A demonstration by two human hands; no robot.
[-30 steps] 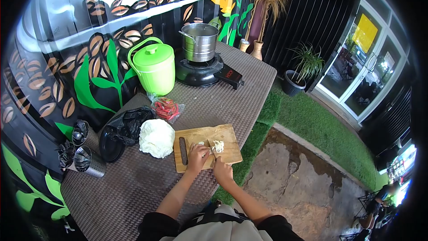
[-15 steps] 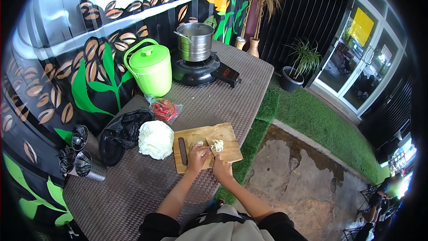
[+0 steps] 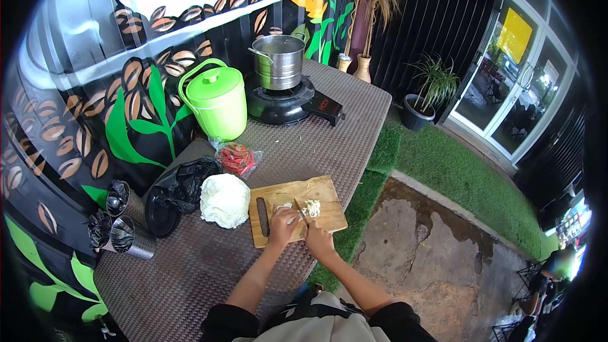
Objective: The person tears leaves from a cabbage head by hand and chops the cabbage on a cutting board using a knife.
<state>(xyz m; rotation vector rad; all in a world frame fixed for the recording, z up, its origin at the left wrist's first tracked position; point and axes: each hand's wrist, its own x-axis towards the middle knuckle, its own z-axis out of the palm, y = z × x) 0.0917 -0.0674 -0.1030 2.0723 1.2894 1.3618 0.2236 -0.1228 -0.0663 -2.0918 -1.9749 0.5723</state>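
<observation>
Slicing well here, I'd say, means tucking my fingertips behind the knuckles, letting the knuckles guide the knife [image 3: 299, 208], and taking thin, even strokes. The board [image 3: 333, 221] sits near the table's edge, so steady downward pressure seems wiser than pushing sideways.

Taking the board's middle as the clock's centre and twelve as straight away from me, my left hand [image 3: 281, 224] is at eight, fingers bent and drawn together over the pale piece [image 3: 291, 220], pinning it to the wood; its exact shape is mostly hidden. My right hand [image 3: 318, 241] is at five, clenched round the handle, with the blade pointing towards eleven and standing close to my left fingers. The shreds [image 3: 312, 208] lie just off the blade at three. Off the board, the cabbage [image 3: 225, 201] rests at nine, touched by neither hand.
</observation>
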